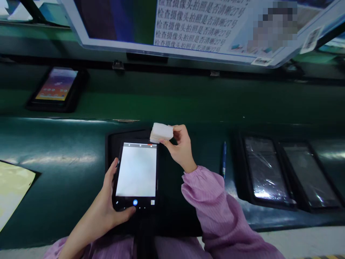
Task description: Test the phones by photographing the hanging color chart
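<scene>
In front of me is a black tablet (136,172) with a bright, nearly white camera screen and a blue shutter button near its lower edge. My left hand (110,205) grips its left side and lower edge, the thumb lying by the shutter button. Between the thumb and fingers of my right hand (182,145) is a small white block (162,131), perhaps a stack of pads. It is held at the tablet's top right corner, over the upper edge. Whether it touches the tablet I cannot tell. Part of a black case or tray (111,144) shows behind the tablet.
On the green bench (210,144), a blue pen (224,160) lies to the right. Beyond it are two dark tablets, one nearer (266,169) and one farther right (311,172). A lit tablet (58,84) rests at the back left. Yellow paper (13,190) lies left; a monitor (194,28) hangs above.
</scene>
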A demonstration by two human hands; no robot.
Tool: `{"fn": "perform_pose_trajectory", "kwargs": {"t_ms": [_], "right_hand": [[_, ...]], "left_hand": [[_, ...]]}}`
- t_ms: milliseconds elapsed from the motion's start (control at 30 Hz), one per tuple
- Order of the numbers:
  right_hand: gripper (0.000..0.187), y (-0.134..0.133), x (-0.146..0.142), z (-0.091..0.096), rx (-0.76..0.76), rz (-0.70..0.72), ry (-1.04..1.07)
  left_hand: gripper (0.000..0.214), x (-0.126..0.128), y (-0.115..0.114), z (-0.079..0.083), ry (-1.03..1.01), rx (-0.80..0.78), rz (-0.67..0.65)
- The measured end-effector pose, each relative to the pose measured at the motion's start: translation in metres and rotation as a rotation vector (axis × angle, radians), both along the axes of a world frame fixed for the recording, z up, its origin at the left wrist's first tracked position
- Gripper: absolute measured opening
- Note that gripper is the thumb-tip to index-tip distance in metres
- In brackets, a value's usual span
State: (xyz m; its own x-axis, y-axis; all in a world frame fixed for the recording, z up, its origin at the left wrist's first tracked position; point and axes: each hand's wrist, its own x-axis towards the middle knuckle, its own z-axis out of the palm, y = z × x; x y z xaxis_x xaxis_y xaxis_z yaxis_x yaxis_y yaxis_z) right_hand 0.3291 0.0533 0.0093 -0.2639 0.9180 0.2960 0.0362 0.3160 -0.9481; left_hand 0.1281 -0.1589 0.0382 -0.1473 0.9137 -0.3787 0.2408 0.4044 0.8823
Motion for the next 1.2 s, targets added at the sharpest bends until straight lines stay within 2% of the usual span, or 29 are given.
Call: {"fn": "perform_pose_trajectory", "kwargs": {"t_ms": [467, 667, 733, 833, 1033, 1200], "right_hand": [[0.035, -0.006, 0.001, 0.009, 0.045, 0.0, -0.018], [0.039, 0.006, 0.017, 0.019, 0.054, -0.095, -0.013], [0.042, 0.015, 0.031, 0.024, 0.027, -0.155, -0.12], [0.044, 0.027, 0.054, 0.031, -0.086, -0.213, -0.398], [0.036, 0.031, 0.085, 0.037, -0.249, -0.13, -0.731], [0.06, 0.031, 0.092, 0.038, -0.187, -0.196, -0.817]], "left_hand": [[0.118, -0.001, -0.001, -0.006, 0.032, -0.006, -0.007], [0.125, -0.005, 0.0, 0.001, -0.032, -0.037, -0.044], [0.125, -0.006, 0.001, 0.004, -0.061, -0.049, -0.063], [0.124, -0.006, 0.002, 0.004, -0.071, -0.047, -0.075], [0.123, -0.005, 0.001, -0.009, 0.021, 0.006, -0.039], [0.123, -0.008, -0.003, -0.008, -0.057, 0.016, -0.055]]}}
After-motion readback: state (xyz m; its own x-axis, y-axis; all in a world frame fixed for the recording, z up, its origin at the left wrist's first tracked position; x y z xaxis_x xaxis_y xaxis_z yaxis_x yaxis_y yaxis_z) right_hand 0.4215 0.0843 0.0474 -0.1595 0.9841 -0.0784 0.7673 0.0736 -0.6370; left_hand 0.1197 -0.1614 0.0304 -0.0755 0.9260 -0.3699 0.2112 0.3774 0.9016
